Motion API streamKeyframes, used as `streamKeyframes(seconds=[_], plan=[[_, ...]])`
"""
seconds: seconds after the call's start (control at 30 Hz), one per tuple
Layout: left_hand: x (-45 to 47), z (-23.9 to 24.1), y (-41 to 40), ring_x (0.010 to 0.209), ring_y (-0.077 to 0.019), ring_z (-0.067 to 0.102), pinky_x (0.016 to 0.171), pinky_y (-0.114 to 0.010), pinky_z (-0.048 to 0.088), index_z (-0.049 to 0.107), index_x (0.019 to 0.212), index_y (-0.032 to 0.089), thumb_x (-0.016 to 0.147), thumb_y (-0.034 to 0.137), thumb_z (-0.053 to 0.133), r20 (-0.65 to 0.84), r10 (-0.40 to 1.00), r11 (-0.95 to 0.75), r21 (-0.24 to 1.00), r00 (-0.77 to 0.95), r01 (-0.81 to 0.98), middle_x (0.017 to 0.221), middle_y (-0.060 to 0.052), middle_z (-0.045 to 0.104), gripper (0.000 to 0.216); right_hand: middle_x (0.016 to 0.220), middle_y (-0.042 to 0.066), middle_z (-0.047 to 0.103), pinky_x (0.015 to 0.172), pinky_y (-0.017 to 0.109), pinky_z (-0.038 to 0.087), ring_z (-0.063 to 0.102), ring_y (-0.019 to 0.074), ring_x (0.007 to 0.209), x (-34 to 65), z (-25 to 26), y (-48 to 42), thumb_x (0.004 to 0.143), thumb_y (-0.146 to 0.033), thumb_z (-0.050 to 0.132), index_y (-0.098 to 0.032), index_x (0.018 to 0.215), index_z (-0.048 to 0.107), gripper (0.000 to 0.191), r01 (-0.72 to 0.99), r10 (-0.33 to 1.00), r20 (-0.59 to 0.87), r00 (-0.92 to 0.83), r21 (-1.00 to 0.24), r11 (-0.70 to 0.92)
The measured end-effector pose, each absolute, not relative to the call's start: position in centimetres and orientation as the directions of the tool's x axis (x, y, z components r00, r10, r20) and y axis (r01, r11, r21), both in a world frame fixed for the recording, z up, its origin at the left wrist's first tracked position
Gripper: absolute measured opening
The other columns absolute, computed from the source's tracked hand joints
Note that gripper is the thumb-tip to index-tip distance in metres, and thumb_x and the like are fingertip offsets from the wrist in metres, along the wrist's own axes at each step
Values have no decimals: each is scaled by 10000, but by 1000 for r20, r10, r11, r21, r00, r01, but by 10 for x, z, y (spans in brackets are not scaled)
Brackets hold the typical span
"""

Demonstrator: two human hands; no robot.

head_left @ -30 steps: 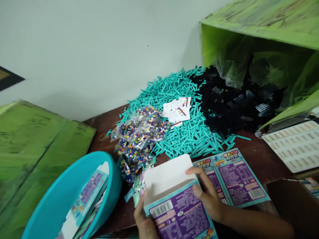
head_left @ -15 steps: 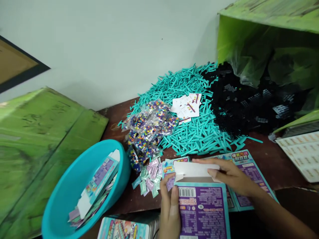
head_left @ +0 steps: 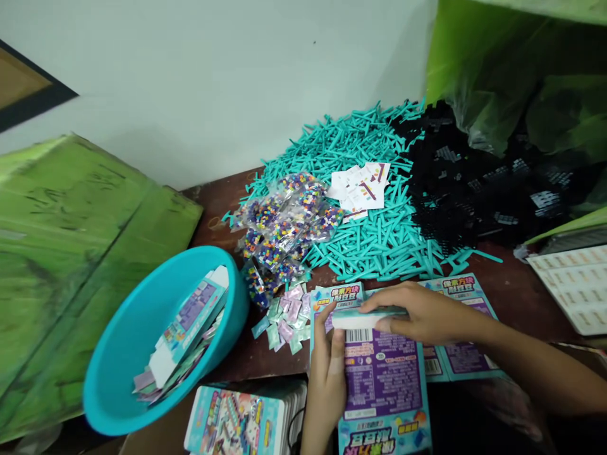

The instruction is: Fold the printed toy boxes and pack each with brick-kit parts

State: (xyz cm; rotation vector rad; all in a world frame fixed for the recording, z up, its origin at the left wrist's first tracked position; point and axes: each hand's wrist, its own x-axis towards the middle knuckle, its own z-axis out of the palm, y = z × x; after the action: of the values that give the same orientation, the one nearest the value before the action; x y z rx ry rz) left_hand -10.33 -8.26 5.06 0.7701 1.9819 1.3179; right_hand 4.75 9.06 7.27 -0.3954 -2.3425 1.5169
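A purple and teal printed carton [head_left: 384, 379] is in front of me, its barcode near the top end. My left hand [head_left: 327, 379] grips its left side, fingers wrapped around the upper corner. At the top end, my right hand [head_left: 417, 309] pinches the white flap [head_left: 355, 320] between thumb and fingers. That flap lies folded over the opening, so the carton's inside is hidden. More printed cartons [head_left: 467, 316] lie flat on the table behind, partly covered by my right hand. Small pink and green sachets [head_left: 287, 319] lie left of my left hand.
A teal basin [head_left: 102, 354] with cartons and sachets stands left. Bags of coloured beads [head_left: 284, 227], teal hammer-like sticks [head_left: 379, 246], paper sheets [head_left: 363, 189] and black plastic pieces [head_left: 455, 183] cover the table's back. Stacked printed cards [head_left: 232, 420] sit below. Green boxes [head_left: 95, 215] flank both sides.
The carton's end flap stood raised over an open end; it is now folded down across it. My right hand has moved slightly left and up with the flap.
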Motion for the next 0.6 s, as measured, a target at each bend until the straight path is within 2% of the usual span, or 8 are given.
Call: streamKeyframes(seconds=[0.07, 0.13, 0.2, 0.27, 0.37, 0.47, 0.53, 0.6], plan=[[-108, 48, -86, 1441, -292, 482, 1160, -410, 416, 539, 1421, 300, 986, 676, 470, -194, 752, 340, 933, -630, 118, 1528, -83, 544, 580, 1058, 23, 814, 883, 421, 597, 773, 265, 973, 40, 69, 92, 852, -130, 662, -274, 1130, 798, 341, 75, 433, 74, -898, -945, 318], [-108, 48, -89, 1453, -284, 465, 1189, -410, 371, 500, 1453, 309, 992, 673, 461, -226, 734, 349, 934, -640, 71, 1560, -70, 511, 589, 1050, 26, 813, 869, 388, 592, 771, 238, 959, 34, 64, 94, 873, -171, 640, -246, 1080, 800, 272, 64, 455, 13, -890, -986, 155], [-106, 51, -89, 1442, -281, 473, 1187, -415, 364, 469, 1471, 310, 999, 656, 467, -261, 723, 356, 934, -639, 20, 1561, -66, 508, 585, 1033, 40, 814, 853, 359, 585, 767, 219, 939, 31, 60, 98, 873, -225, 657, -213, 1027, 797, 208, 64, 440, -56, -896, -998, 2], [-104, 55, -88, 1460, -278, 449, 1200, -414, 340, 471, 1466, 300, 1009, 627, 475, -263, 731, 356, 934, -629, 23, 1564, -64, 504, 561, 1003, 53, 815, 859, 350, 578, 763, 214, 934, 30, 55, 102, 849, -281, 713, -193, 986, 793, 181, 81, 410, -105, -906, -994, -76], [-106, 55, -87, 1512, -258, 372, 1237, -393, 273, 508, 1434, 286, 1029, 590, 458, -214, 750, 344, 935, -626, 92, 1576, -59, 487, 508, 1021, 61, 814, 877, 348, 576, 757, 212, 954, 33, 53, 106, 858, -380, 750, -188, 1010, 797, 250, 118, 345, -151, -926, -986, -117], [-111, 49, -88, 1476, -246, 416, 1205, -385, 320, 508, 1422, 284, 1044, 585, 422, -212, 782, 338, 934, -586, 113, 1549, -65, 505, 491, 1081, 78, 811, 840, 344, 593, 760, 218, 948, 38, 55, 106, 923, -455, 693, -182, 1100, 802, 343, 172, 279, -192, -941, -980, -97], [-115, 46, -89, 1448, -237, 442, 1178, -376, 349, 514, 1399, 285, 1051, 590, 393, -205, 798, 333, 934, -567, 130, 1521, -65, 521, 478, 1165, 83, 796, 914, 368, 594, 756, 237, 1044, 40, 58, 104, 952, -446, 662, -193, 1171, 792, 359, 173, 257, -181, -949, -983, -53], [-118, 44, -88, 1438, -225, 440, 1175, -364, 345, 526, 1366, 287, 1055, 596, 374, -178, 803, 318, 935, -568, 157, 1494, -61, 529, 465, 1258, 74, 766, 1054, 410, 551, 713, 252, 1195, 41, 62, 101, 972, -423, 642, -222, 1239, 772, 358, 148, 257, -141, -956, -989, 9]])
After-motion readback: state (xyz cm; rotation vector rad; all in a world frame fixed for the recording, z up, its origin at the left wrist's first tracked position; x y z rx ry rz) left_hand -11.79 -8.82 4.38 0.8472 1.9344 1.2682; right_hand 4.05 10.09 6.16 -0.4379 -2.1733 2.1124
